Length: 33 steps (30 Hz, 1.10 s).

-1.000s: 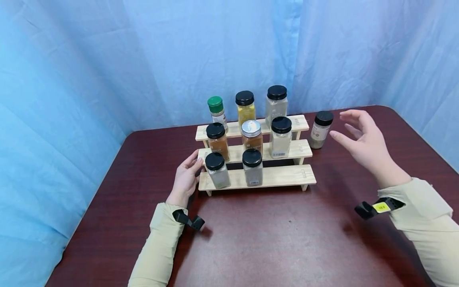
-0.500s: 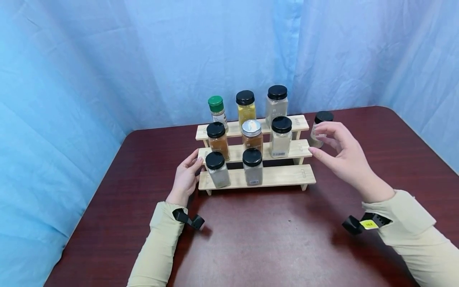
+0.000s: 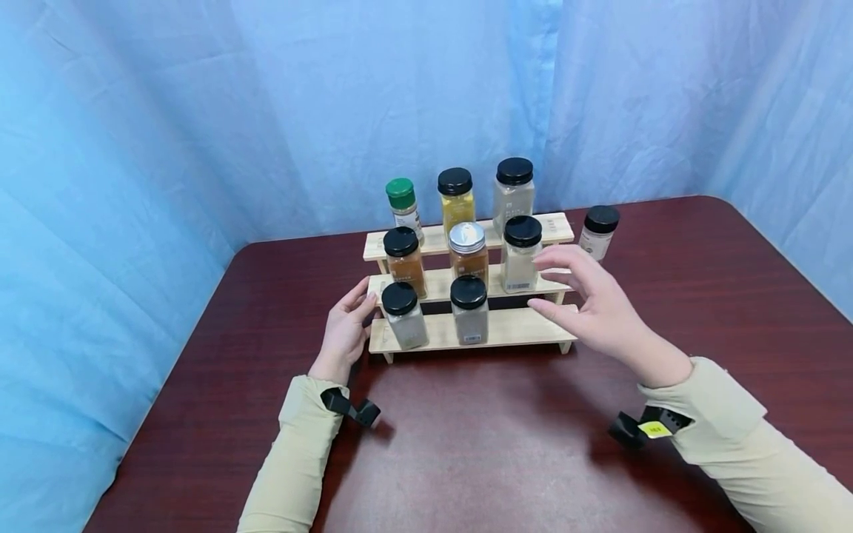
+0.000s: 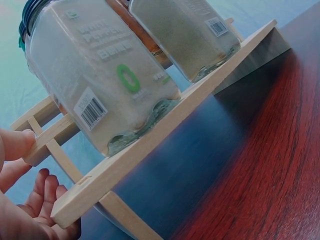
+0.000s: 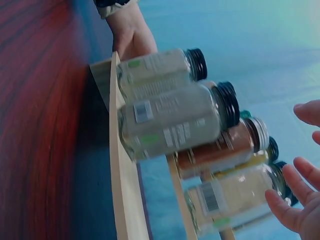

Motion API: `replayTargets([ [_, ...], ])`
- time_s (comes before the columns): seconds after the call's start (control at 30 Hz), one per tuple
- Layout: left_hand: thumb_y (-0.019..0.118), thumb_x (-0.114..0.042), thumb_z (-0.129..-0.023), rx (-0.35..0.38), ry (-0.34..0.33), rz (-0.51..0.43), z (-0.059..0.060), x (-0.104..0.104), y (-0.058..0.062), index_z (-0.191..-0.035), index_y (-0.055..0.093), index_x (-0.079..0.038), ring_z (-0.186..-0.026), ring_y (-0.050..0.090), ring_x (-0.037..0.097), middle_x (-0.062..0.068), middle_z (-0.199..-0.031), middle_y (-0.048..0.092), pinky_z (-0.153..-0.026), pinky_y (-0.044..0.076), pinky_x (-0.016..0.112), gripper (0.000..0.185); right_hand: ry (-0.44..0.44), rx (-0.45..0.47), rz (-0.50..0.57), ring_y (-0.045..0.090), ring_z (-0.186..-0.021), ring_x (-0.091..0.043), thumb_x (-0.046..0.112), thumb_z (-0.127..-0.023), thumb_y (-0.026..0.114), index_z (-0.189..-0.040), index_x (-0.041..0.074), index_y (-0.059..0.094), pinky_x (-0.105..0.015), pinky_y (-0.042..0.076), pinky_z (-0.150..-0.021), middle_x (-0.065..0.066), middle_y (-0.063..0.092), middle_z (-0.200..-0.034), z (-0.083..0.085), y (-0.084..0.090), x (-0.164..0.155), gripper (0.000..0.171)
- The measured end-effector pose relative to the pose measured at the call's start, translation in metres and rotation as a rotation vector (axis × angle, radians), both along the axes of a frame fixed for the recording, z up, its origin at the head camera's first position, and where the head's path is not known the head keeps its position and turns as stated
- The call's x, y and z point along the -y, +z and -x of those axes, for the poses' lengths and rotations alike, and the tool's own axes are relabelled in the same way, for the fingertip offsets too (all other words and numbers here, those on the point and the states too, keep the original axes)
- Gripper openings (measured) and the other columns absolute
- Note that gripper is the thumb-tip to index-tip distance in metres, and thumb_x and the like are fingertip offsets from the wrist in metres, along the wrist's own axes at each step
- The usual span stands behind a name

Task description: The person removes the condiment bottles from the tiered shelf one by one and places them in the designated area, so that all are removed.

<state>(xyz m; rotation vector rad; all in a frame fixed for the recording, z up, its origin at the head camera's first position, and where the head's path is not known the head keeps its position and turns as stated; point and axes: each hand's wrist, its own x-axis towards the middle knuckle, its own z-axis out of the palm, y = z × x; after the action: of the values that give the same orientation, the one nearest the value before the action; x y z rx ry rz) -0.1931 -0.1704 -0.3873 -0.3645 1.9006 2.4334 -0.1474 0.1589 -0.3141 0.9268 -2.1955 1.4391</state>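
A three-tier wooden spice rack (image 3: 526,326) stands on the table, bearing several jars. At its left end my left hand (image 3: 343,337) grips the middle shelf, thumb on top in the left wrist view. My right hand (image 3: 589,307), holding nothing, hovers before the rack's right end with fingers and thumb spread apart. Its fingertips overlap the edge of a black-lidded pale-powder jar (image 3: 520,263) on the middle tier. Left of that jar are a silver-lidded jar (image 3: 467,255) and an orange-brown jar (image 3: 408,270). The bottom tier carries a white pepper jar (image 4: 100,65) and a grey-powder jar (image 5: 172,120).
A green-capped shaker (image 3: 402,200), a yellow-powder jar (image 3: 457,203) and a tall grey jar (image 3: 514,196) line the top tier. Right of the rack, a black-capped shaker (image 3: 596,240) stands on the dark red table (image 3: 466,444). Blue curtains (image 3: 333,111) hang behind and beside the table.
My right hand has moved left and a little toward me, from beside the loose black-capped shaker to the rack's right end. My left hand and the jars have stayed put.
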Motion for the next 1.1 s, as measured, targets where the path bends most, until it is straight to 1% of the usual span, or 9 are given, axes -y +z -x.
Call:
replayTargets([
  [0.07,0.047,-0.007,-0.099,-0.001,-0.002,0.002,0.000,0.000,0.000,-0.146,0.037,-0.010,-0.087,0.058,-0.001,0.007,-0.118,0.047,-0.089,0.043,0.031,0.048,0.013,0.004,-0.033,0.051,-0.110,-0.009,-0.019,-0.071,0.070,-0.117,-0.010,0.054,-0.016,0.043,-0.094,-0.016,0.051,-0.118,0.000,-0.002,0.004,0.049],
  [0.17,0.047,-0.008,-0.099,-0.005,-0.004,0.006,0.000,0.000,0.000,-0.146,0.037,-0.010,-0.089,0.058,0.000,0.008,-0.119,0.047,-0.081,0.045,0.025,0.048,0.024,-0.003,-0.092,0.049,-0.111,-0.009,-0.014,-0.073,0.072,-0.121,-0.004,0.054,-0.015,0.041,-0.095,-0.013,0.051,-0.121,0.001,-0.004,0.011,0.052],
  [0.3,0.046,-0.008,-0.100,-0.008,-0.006,0.008,0.001,0.000,0.000,-0.146,0.036,-0.010,-0.090,0.057,0.000,0.009,-0.120,0.048,-0.080,0.046,0.025,0.048,0.023,-0.004,-0.162,0.047,-0.113,-0.010,-0.006,-0.075,0.074,-0.125,0.002,0.054,-0.018,0.042,-0.095,-0.011,0.051,-0.125,0.001,-0.008,0.018,0.055],
  [0.43,0.046,-0.007,-0.100,-0.002,-0.004,0.003,0.001,0.000,0.000,-0.146,0.037,-0.010,-0.089,0.058,-0.001,0.008,-0.119,0.048,-0.079,0.046,0.025,0.048,0.001,0.009,-0.191,0.045,-0.114,-0.014,0.000,-0.074,0.077,-0.125,0.002,0.055,-0.032,0.044,-0.093,-0.011,0.051,-0.124,0.001,-0.011,0.025,0.055],
  [0.53,0.046,-0.008,-0.100,-0.002,-0.005,0.004,0.001,0.000,0.000,-0.146,0.037,-0.010,-0.089,0.058,-0.001,0.007,-0.119,0.048,-0.079,0.046,0.024,0.048,-0.011,0.022,-0.191,0.046,-0.114,-0.015,0.002,-0.074,0.078,-0.124,0.002,0.056,-0.041,0.045,-0.091,-0.011,0.052,-0.122,0.002,-0.014,0.029,0.054],
  [0.63,0.046,-0.008,-0.100,-0.003,-0.007,0.004,0.000,0.000,0.000,-0.146,0.037,-0.010,-0.089,0.058,-0.001,0.007,-0.118,0.048,-0.078,0.047,0.024,0.048,-0.006,0.047,-0.190,0.047,-0.113,-0.017,0.004,-0.075,0.078,-0.124,0.005,0.057,-0.045,0.045,-0.091,-0.010,0.052,-0.122,0.002,-0.017,0.033,0.053],
  [0.83,0.046,-0.007,-0.100,-0.008,-0.002,0.007,-0.001,0.001,0.000,-0.146,0.037,-0.009,-0.087,0.058,-0.001,0.007,-0.118,0.048,-0.076,0.047,0.024,0.048,0.015,0.100,-0.200,0.048,-0.115,-0.022,0.007,-0.076,0.078,-0.125,0.007,0.056,-0.047,0.045,-0.093,-0.011,0.050,-0.124,0.001,-0.021,0.039,0.054],
  [1.1,0.045,-0.007,-0.100,-0.001,-0.009,-0.003,0.000,0.000,0.000,-0.147,0.035,-0.010,-0.087,0.059,-0.002,0.010,-0.123,0.047,-0.079,0.046,0.024,0.048,0.005,0.095,-0.246,0.048,-0.115,-0.024,0.012,-0.077,0.078,-0.125,0.009,0.057,-0.045,0.044,-0.093,-0.011,0.048,-0.125,0.002,-0.030,0.044,0.053],
])
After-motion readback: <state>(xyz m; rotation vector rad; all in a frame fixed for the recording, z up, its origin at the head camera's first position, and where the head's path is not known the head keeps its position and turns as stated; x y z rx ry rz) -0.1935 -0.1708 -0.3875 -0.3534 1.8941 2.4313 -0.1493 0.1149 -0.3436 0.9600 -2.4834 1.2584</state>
